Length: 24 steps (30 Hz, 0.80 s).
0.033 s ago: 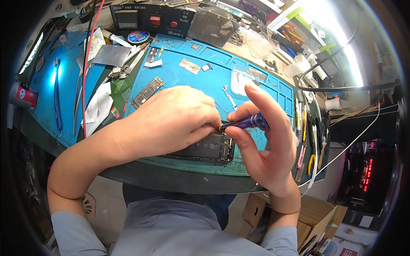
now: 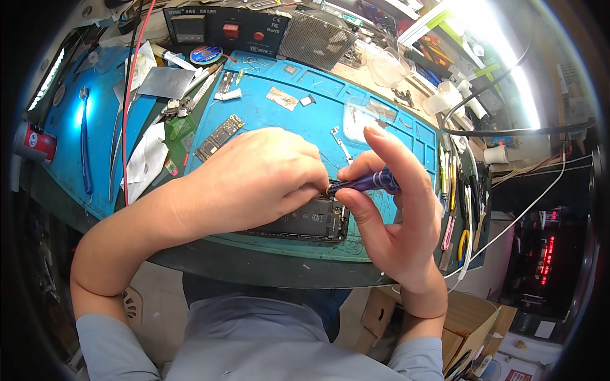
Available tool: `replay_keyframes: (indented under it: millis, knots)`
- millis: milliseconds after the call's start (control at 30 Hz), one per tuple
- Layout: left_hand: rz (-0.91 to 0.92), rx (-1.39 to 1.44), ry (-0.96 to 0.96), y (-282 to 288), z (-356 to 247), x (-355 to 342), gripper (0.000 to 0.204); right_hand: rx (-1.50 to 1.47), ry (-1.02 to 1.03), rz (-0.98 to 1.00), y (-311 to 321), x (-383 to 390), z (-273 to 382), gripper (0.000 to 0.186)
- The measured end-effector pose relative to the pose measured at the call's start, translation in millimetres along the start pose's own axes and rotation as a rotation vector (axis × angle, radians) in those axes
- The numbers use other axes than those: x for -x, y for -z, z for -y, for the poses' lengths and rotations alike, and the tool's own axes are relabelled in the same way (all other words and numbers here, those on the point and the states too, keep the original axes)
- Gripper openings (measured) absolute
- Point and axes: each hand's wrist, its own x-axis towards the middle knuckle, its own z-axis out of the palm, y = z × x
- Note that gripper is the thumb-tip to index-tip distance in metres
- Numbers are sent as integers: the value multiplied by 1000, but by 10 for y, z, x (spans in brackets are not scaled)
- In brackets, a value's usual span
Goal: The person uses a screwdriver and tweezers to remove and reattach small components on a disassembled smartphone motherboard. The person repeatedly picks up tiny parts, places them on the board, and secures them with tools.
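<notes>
An opened smartphone (image 2: pixel 305 220) lies near the front of the blue mat, its black battery and inner parts exposed. In my right hand (image 2: pixel 406 222) is a blue-purple screwdriver (image 2: pixel 372 183), gripped between thumb and fingers and tilted with its tip toward the left. My left hand (image 2: pixel 270 178) reaches over the phone, its fingers pinched together by the screwdriver's tip. Whatever sits between those fingertips is too small and covered to make out. The left hand also hides the phone's left part and upper edge.
Behind the hands, a circuit board (image 2: pixel 220 137), a small metal strip (image 2: pixel 342 146) and a clear box (image 2: pixel 362 120) rest on the blue mat (image 2: pixel 267 130). A dark control unit (image 2: pixel 225 32) stands at the back. Several hand tools (image 2: pixel 452 203) line the right edge; a blue brush (image 2: pixel 85 140) lies left.
</notes>
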Motion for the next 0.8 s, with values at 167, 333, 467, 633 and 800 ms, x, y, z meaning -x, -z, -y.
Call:
replay_keyframes:
  millis: [167, 333, 467, 633, 800]
  knots:
    - [-3, 14, 13, -10, 19, 29, 17, 34, 24, 56, 22, -8, -31, 65]
    - [7, 21, 14, -18, 23, 13, 20, -10, -28, 69, 36, 24, -17, 65]
    - [3, 17, 20, -14, 26, 32, 20, -25, -23, 76, 23, 22, -27, 65]
    - [11, 28, 11, -18, 30, 15, 19, 4, -7, 79, 47, 9, 2, 63]
    - [-12, 11, -14, -33, 42, 23, 18, 50, 60, 69, 37, -5, 6, 57]
